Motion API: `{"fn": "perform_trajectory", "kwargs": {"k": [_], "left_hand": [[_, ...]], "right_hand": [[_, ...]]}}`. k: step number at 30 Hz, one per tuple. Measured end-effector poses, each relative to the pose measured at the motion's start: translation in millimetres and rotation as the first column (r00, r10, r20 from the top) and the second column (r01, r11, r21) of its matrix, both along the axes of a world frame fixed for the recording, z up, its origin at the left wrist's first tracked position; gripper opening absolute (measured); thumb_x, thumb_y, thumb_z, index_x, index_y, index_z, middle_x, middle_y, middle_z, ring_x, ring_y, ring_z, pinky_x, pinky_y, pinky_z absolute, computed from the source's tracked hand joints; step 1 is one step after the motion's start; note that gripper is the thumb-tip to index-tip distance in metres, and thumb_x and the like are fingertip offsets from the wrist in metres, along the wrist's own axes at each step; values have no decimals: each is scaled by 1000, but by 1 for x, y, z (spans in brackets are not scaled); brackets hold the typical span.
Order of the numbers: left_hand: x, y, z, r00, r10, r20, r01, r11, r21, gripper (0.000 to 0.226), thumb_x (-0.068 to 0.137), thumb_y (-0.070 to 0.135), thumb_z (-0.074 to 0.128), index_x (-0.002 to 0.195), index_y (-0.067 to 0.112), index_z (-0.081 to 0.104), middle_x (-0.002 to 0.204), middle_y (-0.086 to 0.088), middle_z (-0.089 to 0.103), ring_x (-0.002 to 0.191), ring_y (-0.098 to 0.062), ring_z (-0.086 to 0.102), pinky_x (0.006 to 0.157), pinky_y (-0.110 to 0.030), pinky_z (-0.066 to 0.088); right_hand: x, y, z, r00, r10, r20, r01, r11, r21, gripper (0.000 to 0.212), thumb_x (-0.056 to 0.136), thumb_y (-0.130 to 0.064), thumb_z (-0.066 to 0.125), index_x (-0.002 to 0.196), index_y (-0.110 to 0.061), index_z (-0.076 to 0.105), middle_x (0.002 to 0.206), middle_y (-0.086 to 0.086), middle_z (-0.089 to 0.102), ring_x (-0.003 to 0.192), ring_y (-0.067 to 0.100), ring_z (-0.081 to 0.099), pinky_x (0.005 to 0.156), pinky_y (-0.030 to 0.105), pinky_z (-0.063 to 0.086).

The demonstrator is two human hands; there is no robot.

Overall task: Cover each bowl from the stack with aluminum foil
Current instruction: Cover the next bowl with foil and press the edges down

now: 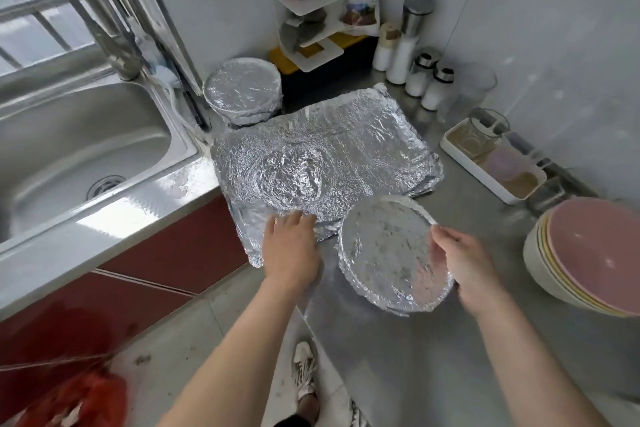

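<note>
**Two hands, one wrapped bowl and a pile of foil**

One foil-covered bowl [384,250] sits at the front of the steel counter [450,350], just beside the near right corner of the foil sheets [363,139]. The right hand [464,267] grips its right rim, thumb over the foil top and fingers curled round the side. Whether the bowl rests on the counter or is lifted off it cannot be told.

The left hand [291,246] lies flat on the near edge of the sheets, fingers straight and slightly spread. The top sheet is crumpled and bears a round dent.

More wrapped bowls [242,90] are stacked behind the sheets, beside the sink [86,135]. The bare bowl stack [595,253], pink on top, stands at the right.

A printed packet [360,0] on the corner shelf is too blurred to read. The white-filled shakers [422,76] show no legible label.
</note>
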State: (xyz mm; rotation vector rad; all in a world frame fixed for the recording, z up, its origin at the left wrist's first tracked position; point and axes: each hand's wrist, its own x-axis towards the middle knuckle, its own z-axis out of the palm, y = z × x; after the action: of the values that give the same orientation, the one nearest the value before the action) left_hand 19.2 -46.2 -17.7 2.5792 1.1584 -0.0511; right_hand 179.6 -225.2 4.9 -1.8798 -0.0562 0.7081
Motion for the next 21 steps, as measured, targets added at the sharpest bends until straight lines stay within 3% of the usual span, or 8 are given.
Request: {"fn": "perform_trajectory", "kwargs": {"k": [4,6,8,13,17,19,21], "left_hand": [[12,10,-5,955,-176,-240,210,970,123,64,90,23,59,146,24,28,157,-13,19,144,-30,16,115,-58,11],[17,16,-10,918,-221,-328,278,951,137,78,91,32,60,152,19,13,160,-19,7,147,-34,6,115,-62,5],[22,20,-13,883,-237,-405,318,937,144,79,96,34,50,155,15,1,160,-25,4,149,-39,1,114,-63,-5],[24,7,-12,812,-325,-485,425,899,108,68,97,29,36,155,10,5,153,-36,18,144,-44,20,114,-62,-11],[13,-26,-14,755,-457,-471,502,864,-36,56,101,31,36,151,12,21,150,-36,27,140,-41,32,121,-51,12],[7,-46,-6,750,-494,-439,504,857,-104,43,100,31,41,141,17,38,135,-26,50,123,-35,52,108,-47,37],[-1,-61,2,816,-477,-326,440,879,-184,39,95,30,48,133,23,47,121,-11,61,108,-30,61,90,-41,49]], "right_hand": [[3,15,10,989,-126,-73,129,991,35,20,96,-20,58,85,-7,69,98,9,71,83,19,60,84,30,47],[7,23,14,983,-171,-68,174,984,44,23,96,-19,57,92,2,67,101,1,67,85,17,58,84,30,45],[10,30,15,973,-215,-86,221,973,62,27,96,-20,58,99,6,66,98,6,70,82,18,59,85,31,47],[23,49,24,940,-286,-188,313,940,136,22,94,-22,61,76,-11,67,70,2,66,65,18,61,73,33,51],[26,54,24,950,-268,-161,290,947,136,37,95,-25,59,60,-16,66,65,1,59,71,20,55,75,35,43],[26,53,25,958,-256,-132,270,958,99,37,97,-26,56,62,-15,60,62,2,53,64,17,49,66,28,39],[25,47,23,965,-235,-112,244,967,69,36,99,-25,52,64,-15,52,61,4,48,58,17,44,58,26,33]]}}
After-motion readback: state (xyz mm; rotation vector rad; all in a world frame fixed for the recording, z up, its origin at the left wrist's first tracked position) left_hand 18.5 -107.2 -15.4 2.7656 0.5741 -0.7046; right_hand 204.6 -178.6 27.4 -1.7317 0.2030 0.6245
